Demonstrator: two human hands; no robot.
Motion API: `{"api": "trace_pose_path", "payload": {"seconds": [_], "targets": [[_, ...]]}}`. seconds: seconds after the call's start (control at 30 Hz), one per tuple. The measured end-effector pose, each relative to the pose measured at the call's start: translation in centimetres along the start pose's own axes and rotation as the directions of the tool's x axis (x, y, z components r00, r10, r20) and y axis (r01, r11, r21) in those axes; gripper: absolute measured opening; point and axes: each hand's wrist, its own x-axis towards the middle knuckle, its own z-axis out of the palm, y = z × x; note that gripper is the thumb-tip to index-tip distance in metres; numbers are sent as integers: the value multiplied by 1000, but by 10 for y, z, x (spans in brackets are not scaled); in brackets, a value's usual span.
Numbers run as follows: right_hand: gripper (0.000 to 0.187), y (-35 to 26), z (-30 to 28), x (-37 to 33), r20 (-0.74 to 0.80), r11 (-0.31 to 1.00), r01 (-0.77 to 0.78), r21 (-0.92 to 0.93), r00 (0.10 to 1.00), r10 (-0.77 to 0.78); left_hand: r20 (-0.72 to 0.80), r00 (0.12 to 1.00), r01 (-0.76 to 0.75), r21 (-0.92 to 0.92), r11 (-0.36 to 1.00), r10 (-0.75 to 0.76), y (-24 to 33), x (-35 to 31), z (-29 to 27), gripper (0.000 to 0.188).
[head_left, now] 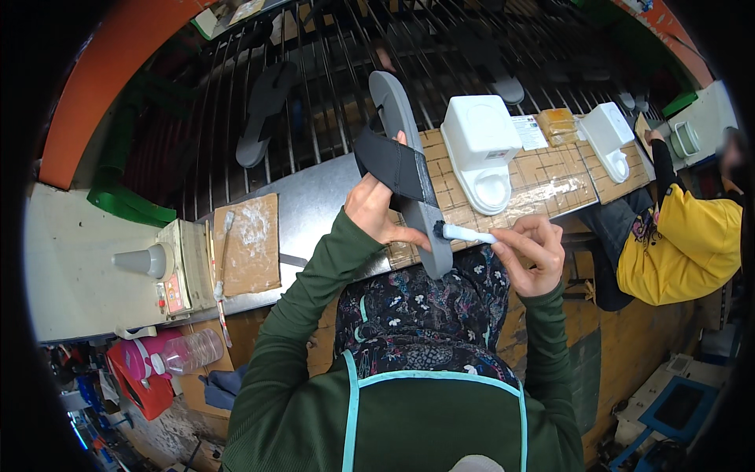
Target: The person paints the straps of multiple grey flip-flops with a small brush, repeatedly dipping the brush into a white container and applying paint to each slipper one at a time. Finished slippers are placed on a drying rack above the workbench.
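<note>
A grey-soled slide sandal [405, 175] with a broad black strap is raised in front of me, tilted on its edge. My left hand [370, 211] grips it, fingers up through the strap opening and thumb against the sole near its lower end. In my right hand [535, 253] is a small brush [470, 234] with a pale handle, pinched between thumb and fingers. Its dark bristles touch the edge of the sole close to my left thumb. Beyond the sandal, a white plastic dispenser [481, 145] with a round cup at its front stands on the cardboard-covered bench.
Ahead, a rack of metal rods [326, 86] carries several sandals, one sandal [263, 118] at left. White-smeared cardboard [250, 240] and a long-handled brush [222, 259] lie left. A second dispenser [607, 134] is right, near a person in yellow [684, 248]. Lower left is a clear bottle [190, 352].
</note>
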Motion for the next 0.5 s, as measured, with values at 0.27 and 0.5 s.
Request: {"api": "trace_pose_path", "payload": {"seconds": [0.27,0.5], "targets": [[21,-1,-1,-1,0,1000,9,16,1000,-9,-26,999,-38,32,999,39,-6,6,-4,139],[23,-2,1,1,-26,999,6,47,1000,-5,-9,1000,8,-7,1000,-8,-15,9,-8,135]]}}
